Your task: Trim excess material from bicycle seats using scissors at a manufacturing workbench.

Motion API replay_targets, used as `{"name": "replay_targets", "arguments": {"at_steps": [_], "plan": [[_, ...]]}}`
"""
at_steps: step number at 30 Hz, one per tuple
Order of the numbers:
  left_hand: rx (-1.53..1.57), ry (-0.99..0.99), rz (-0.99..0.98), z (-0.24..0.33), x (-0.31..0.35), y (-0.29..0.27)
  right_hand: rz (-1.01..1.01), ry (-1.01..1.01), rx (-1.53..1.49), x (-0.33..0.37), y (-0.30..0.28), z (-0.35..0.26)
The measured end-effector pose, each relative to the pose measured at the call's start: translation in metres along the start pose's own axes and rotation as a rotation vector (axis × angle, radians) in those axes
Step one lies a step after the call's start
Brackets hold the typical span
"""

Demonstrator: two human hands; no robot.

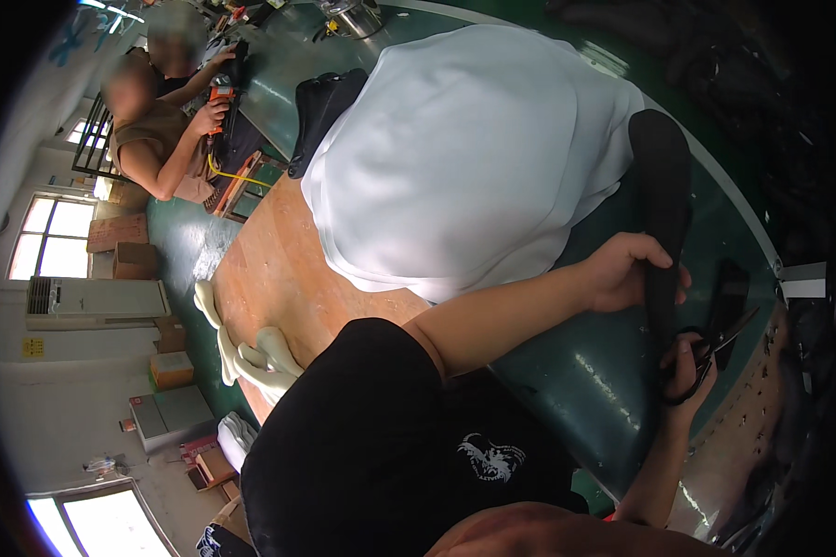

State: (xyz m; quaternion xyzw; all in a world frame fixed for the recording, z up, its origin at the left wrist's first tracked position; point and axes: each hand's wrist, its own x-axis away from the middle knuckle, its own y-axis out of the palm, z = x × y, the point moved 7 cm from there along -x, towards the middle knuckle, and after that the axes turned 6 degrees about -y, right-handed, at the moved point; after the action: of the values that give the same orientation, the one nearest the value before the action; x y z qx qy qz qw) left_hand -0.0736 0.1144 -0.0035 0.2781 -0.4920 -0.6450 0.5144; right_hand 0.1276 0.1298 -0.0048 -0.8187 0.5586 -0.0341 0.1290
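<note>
My left hand [622,271] is closed around the narrow part of a long black piece [661,176], whose broad rounded end points away from me over the green table [576,381]. What the piece is, I cannot tell. In my right hand [689,373], at the near end of that piece, is a pair of black-handled scissors [726,336]. Their blades point away to the right, and the fingers are around the handles. A large stack of smooth white sheets [474,158] lies just left of the black piece, its edges draping unevenly.
Beside the stack lies a black item [325,111]. Pale curved pieces [267,362] rest on the wooden tabletop [274,251] at left. A co-worker [153,139] holds an orange power tool [220,93] with a yellow hose. A dark flat object [732,290] lies beyond the scissors.
</note>
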Motion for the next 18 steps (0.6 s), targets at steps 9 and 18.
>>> {"name": "replay_targets", "arguments": {"at_steps": [9,18], "plan": [[0.040,0.068,0.190,-0.001,-0.005,-0.016,-0.003,0.008,-0.057,0.000,-0.004,0.007],[-0.025,0.025,0.222,-0.008,-0.011,-0.030,-0.013,0.020,-0.050,-0.003,0.002,0.002]]}}
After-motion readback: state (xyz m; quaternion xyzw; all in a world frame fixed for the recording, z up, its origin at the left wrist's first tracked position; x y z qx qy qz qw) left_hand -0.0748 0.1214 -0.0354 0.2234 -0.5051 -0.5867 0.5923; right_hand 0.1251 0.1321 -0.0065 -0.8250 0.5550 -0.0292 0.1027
